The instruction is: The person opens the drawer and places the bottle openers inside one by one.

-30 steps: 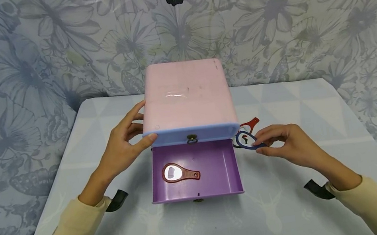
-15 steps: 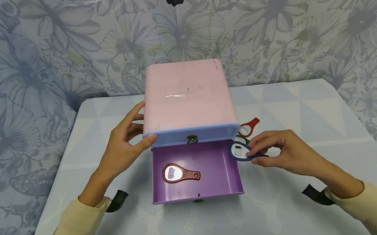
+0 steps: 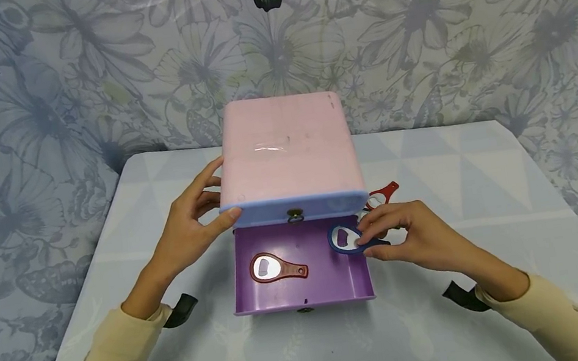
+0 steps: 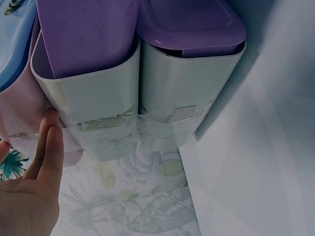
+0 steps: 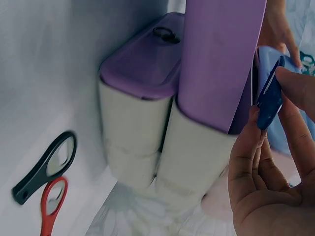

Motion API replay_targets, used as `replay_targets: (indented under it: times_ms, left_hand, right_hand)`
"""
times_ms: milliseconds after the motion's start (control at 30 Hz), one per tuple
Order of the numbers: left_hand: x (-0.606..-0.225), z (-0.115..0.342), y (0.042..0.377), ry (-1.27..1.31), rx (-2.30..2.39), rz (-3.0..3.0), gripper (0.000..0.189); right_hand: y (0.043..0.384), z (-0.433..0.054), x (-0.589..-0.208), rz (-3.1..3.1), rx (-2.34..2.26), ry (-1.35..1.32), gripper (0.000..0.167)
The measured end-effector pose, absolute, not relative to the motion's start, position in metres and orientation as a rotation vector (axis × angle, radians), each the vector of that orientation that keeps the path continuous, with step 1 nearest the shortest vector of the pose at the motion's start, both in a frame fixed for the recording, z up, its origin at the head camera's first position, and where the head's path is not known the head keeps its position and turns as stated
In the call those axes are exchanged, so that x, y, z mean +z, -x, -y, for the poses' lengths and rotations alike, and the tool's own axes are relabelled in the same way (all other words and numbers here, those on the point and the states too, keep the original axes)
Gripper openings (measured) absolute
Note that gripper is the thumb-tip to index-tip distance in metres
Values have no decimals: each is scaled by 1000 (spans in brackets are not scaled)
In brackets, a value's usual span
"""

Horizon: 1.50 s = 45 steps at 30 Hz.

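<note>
A blue bottle opener (image 3: 343, 238) is pinched between the thumb and fingers of my right hand (image 3: 416, 235). Its head overlaps the right part of the pulled-out purple drawer (image 3: 331, 285) in the head view. Inside that drawer lies a brown bottle opener (image 3: 290, 270). My left hand (image 3: 185, 229) rests against the left side of the pink drawer unit (image 3: 288, 156), its thumb on the light blue front edge. In the left wrist view the fingers (image 4: 51, 152) reach straight along the unit's side.
Right of the unit, a red bottle opener (image 5: 54, 196) and a black bottle opener (image 5: 47, 167) lie on the table (image 3: 491, 201). A lower purple drawer (image 5: 138, 69) with a ring pull is closed. A floral wall covering (image 3: 412, 33) stands behind.
My right hand has carried the blue bottle opener left, from beside the other openers to over the open drawer. The left hand has stayed in place.
</note>
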<state>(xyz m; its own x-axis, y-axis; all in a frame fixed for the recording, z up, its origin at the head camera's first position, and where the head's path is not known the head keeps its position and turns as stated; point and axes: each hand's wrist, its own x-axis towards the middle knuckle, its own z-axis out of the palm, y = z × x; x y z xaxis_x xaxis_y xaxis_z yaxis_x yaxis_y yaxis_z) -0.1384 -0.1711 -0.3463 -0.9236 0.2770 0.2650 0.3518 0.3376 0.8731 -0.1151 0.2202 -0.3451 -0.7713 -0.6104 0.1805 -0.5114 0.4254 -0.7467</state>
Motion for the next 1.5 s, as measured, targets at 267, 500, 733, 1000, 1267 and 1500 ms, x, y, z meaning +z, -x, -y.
replay_targets:
  times_ms: [267,500,733,1000,1267,1500]
  left_hand:
    - [-348,170,138,601,-1672,2507,82]
    - [-347,171,139,599,-1661,2513,82]
    - [-347,171,138,593,-1649,2518,82]
    - [-348,171,138,597,-1660,2509,82]
    - [-348,171,139,584,-1642,2526,81]
    - [-348,170,139,585,-1644,2524,82]
  right_hand:
    - [109,-200,-346,-2514,-1259,1053,22]
    - [106,-184,-349,-2523,-1257,1099,23]
    - [109,-167,-353,-2611,-1132,1226,17]
    - [106,-149,-359,-2870,-777,1236,11]
    - [107,-144,-361,-2903,-682,1233,10]
    - [111,-140,-363,-2894,-664,1219,11]
